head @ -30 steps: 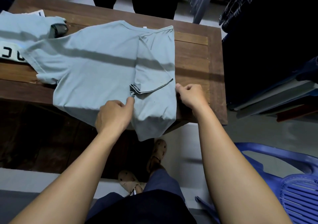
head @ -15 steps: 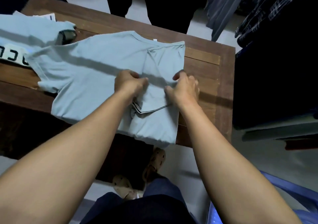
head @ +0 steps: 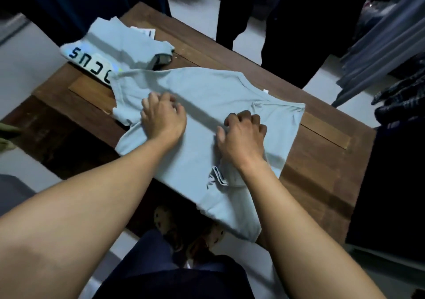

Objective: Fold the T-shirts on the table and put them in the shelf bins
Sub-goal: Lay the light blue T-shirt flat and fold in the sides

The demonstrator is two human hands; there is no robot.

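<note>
The pale blue T-shirt (head: 202,91) lies flat on the wooden counter (head: 322,165), its hem hanging over the near edge. Both hands rest on it knuckles up, the left hand (head: 164,119) near the open sleeve and the right hand (head: 243,137) on the folded-in side, with fingers (head: 232,117) curled; I cannot tell whether they pinch cloth. At the counter's far left lies a second lettered shirt (head: 119,43).
</note>
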